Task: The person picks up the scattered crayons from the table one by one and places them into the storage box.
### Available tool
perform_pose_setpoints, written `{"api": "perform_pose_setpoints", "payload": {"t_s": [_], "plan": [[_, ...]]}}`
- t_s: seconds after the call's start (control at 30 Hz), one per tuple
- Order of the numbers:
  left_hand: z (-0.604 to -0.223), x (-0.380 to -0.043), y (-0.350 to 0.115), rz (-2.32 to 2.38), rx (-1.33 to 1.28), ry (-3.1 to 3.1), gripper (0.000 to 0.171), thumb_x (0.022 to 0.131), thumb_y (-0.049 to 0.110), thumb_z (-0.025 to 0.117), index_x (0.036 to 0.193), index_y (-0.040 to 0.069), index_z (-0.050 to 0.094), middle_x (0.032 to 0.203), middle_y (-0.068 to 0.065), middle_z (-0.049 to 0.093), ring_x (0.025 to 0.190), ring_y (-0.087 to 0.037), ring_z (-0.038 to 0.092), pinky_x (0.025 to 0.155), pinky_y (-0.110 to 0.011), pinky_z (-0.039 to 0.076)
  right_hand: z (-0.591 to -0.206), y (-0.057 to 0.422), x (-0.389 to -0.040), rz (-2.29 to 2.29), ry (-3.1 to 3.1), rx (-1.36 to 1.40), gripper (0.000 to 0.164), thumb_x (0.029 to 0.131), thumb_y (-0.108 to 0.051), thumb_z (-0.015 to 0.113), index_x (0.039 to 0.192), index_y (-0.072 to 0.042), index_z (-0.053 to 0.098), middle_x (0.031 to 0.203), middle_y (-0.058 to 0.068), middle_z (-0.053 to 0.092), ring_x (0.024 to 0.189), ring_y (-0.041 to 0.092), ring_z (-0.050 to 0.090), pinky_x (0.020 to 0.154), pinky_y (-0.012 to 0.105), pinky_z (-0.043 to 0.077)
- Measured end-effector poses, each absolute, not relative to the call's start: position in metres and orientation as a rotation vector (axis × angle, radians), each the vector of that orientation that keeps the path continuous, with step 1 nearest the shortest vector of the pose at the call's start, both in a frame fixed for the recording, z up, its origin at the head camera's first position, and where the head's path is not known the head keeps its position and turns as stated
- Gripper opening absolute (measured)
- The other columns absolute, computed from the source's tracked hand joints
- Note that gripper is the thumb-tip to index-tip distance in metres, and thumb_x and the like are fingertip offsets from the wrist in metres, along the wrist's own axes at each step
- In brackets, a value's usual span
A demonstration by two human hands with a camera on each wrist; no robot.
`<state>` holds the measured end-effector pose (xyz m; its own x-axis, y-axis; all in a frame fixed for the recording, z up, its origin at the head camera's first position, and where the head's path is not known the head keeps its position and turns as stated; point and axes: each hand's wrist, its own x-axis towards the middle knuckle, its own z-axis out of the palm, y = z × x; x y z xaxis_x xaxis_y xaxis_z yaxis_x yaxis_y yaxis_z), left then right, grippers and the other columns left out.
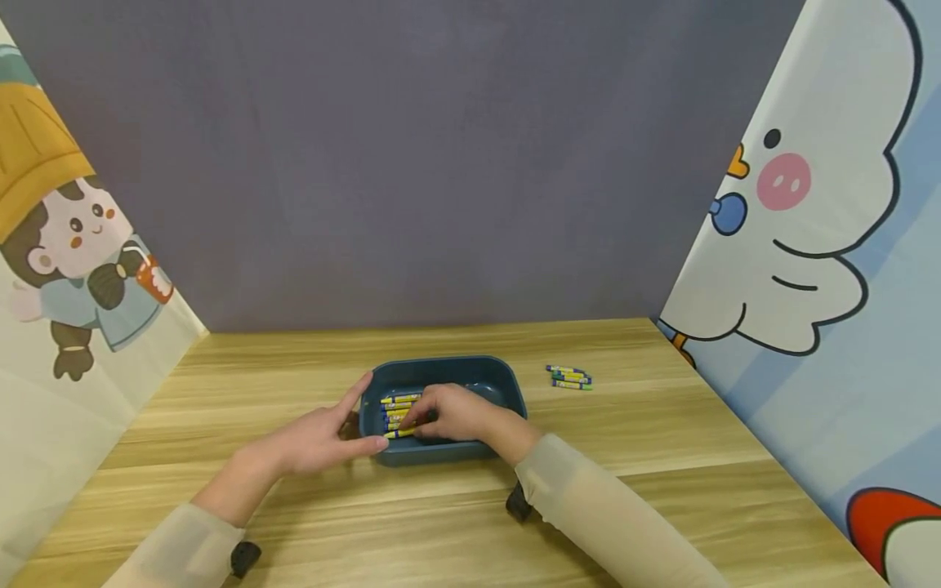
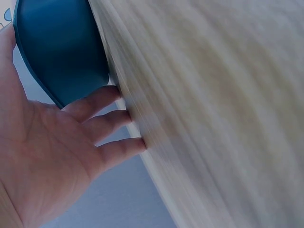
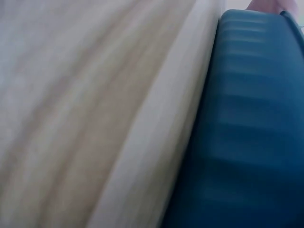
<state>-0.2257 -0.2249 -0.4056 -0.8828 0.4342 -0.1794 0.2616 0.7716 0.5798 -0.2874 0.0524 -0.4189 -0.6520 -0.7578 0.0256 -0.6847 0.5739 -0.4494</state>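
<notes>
A dark blue plastic bin stands on the wooden table. Inside its left half, several yellow-and-blue crayons lie in a row, side by side. My right hand reaches over the front wall into the bin, and its curled thumb and fingers pinch the right end of the nearest crayon, which lies slightly tilted. Straight, spread fingers of my left hand surround the bin's left end, with the thumb at the front left corner. In the left wrist view, three fingertips touch the table beside the bin.
A small group of crayons lies on the table to the right of the bin. A grey panel rises behind the table, and cartoon-printed panels flank both sides.
</notes>
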Motion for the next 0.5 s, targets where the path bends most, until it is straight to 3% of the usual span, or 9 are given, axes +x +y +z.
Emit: {"api": "perform_pose_setpoints", "payload": {"t_s": [0.5], "plan": [[-0.4071, -0.2278, -0.2255, 0.809, 0.550, 2.663, 0.114, 0.102, 0.069, 0.066, 0.178, 0.026, -0.006, 0.150, -0.018, 0.068, 0.134, -0.035, 0.068, 0.111, -0.062, 0.053, -0.4192, 0.0513, -0.2873, -0.603, 2.650, -1.209, 0.022, 0.098, -0.022, 0.086, 0.120, -0.027, 0.087, 0.102, -0.008, 0.072, 0.089, -0.001, 0.059, 0.085, 0.022, 0.052]]}}
